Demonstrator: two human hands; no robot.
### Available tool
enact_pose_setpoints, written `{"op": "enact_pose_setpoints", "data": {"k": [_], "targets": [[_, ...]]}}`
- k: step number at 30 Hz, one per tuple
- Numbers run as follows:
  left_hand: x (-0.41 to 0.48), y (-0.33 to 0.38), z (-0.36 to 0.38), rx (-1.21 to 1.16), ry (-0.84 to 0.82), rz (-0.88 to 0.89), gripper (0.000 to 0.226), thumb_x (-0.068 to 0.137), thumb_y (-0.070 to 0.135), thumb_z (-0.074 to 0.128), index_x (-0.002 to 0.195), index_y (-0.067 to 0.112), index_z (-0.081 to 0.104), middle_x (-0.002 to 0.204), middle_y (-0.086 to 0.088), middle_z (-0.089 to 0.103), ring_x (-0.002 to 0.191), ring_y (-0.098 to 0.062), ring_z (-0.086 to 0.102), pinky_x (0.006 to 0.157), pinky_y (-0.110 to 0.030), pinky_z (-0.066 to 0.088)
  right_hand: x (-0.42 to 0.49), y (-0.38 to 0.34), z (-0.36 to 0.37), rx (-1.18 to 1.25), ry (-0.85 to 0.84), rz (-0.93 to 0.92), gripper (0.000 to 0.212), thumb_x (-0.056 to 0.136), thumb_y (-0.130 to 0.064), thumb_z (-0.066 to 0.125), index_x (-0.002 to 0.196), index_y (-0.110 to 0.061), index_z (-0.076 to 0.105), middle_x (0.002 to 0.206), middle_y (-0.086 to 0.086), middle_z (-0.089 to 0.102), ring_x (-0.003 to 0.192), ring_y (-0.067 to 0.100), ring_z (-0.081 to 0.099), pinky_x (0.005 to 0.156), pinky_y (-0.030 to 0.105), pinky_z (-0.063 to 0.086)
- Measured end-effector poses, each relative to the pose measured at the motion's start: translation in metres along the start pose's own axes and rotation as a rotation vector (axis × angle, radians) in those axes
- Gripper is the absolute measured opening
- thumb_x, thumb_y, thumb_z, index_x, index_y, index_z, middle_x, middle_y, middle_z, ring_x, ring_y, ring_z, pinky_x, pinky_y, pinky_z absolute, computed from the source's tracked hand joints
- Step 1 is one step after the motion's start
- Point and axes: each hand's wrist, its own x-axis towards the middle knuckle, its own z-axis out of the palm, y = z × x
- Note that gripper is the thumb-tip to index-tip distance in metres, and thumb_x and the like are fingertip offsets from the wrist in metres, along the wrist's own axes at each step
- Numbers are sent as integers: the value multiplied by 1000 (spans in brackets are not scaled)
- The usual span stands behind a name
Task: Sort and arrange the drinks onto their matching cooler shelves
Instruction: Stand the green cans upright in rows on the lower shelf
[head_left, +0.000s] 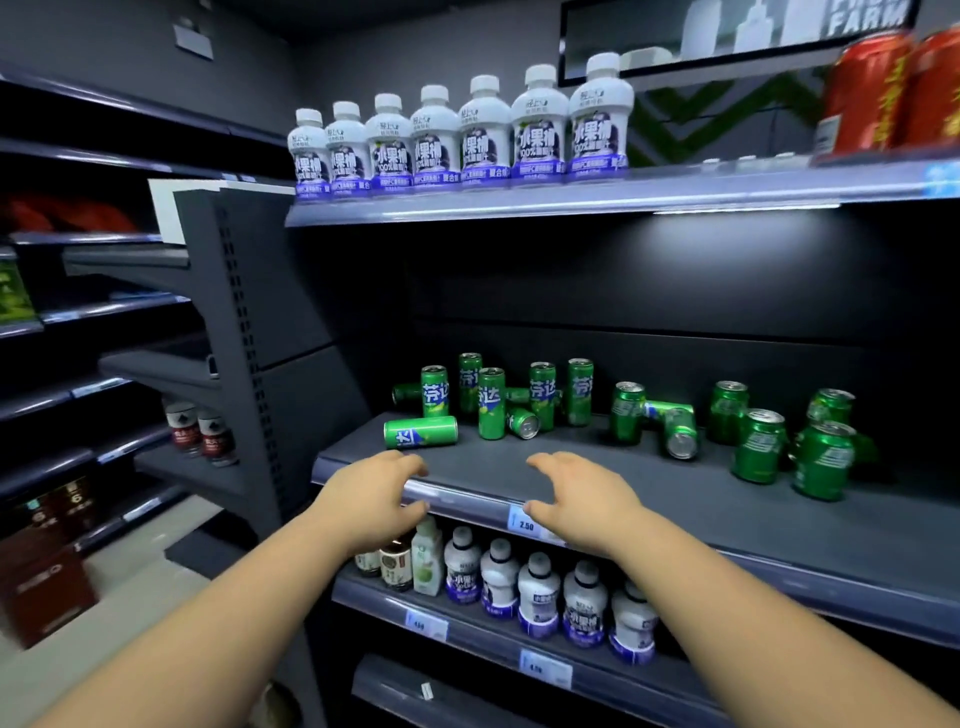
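Left hand (371, 493) and right hand (582, 499) hover empty, fingers spread, over the shelf (467, 494) edge; a toppled green can (421, 432) lies at the left hand's one o'clock.

Dark shelf (483, 467) — green cans (491, 402) scattered, some upright, some toppled

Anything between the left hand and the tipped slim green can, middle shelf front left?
Nothing. Head view shows only a short strip of bare shelf between the left hand and the tipped can; they are apart.
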Motion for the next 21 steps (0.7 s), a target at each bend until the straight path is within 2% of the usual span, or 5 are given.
{"op": "enact_pose_setpoints", "data": {"k": [5, 9, 15, 21], "targets": [[46, -14, 20, -9, -17, -12, 47, 87, 49, 56, 131, 33, 52, 134, 11, 55, 119, -13, 56, 94, -33, 48, 56, 15, 15, -5, -31, -16, 65, 97, -53, 53, 154, -31, 31, 156, -3, 40, 135, 22, 48, 99, 41, 49], [82, -33, 33, -21, -23, -55, 48, 89, 49, 56, 134, 34, 51, 137, 12, 53, 116, -12, 57, 90, -30, 48, 113, 22, 27, 12, -55, -48, 64, 95, -54, 55, 151, -29, 37, 152, -1, 45, 132, 24, 51, 99, 44, 50], [121, -74, 61, -49, -11, -131, 50, 87, 52, 55, 134, 37, 50, 132, 15, 54, 114, -10, 57, 85, -26, 45, 191, 15, 49, 86, -87, -100, 67, 93, -56, 56, 152, -32, 35, 154, -2, 43, 138, 23, 46, 105, 42, 46], [171, -121, 80, -48, -17, -129, 47, 85, 50, 58, 129, 34, 53, 121, 11, 58, 111, -14, 59, 88, -32, 49, 245, -1, 80, 192, -111, -84, 69, 89, -56, 62, 149, -33, 37, 149, -1, 48, 134, 23, 49, 106, 40, 45]]}}
